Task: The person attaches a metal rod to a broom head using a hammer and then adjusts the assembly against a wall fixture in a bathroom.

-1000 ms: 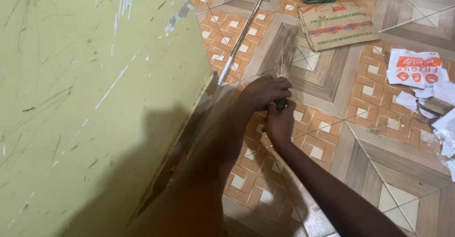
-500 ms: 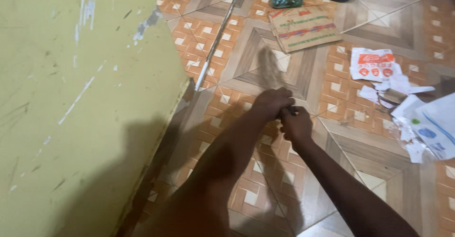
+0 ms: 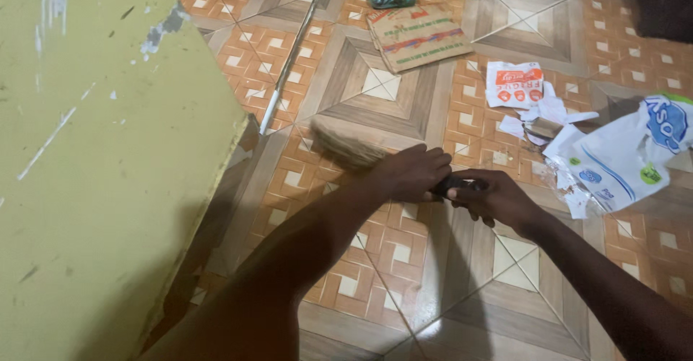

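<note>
The floor is brown and orange patterned tile (image 3: pixel 462 289), beside a big yellow-green board (image 3: pixel 94 151). Just right of the board, the left hand (image 3: pixel 413 175) and right hand (image 3: pixel 494 196) are both wrapped tight around the dark handle of a short broom (image 3: pixel 345 143). Its bristles point toward the board (they look blurry). The bristles could bump the board, or flick dust toward the paper scraps (image 3: pixel 548 123) lying farther right. The handle is mostly hidden by fingers.

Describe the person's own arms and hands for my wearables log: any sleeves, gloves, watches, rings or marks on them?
Both arms are bare as far as the head view shows, with no sleeve in sight. The left hand and the right hand wear no gloves. No watch, bracelet or ring shows on either wrist or on the visible fingers. No markings can be made out.
</note>
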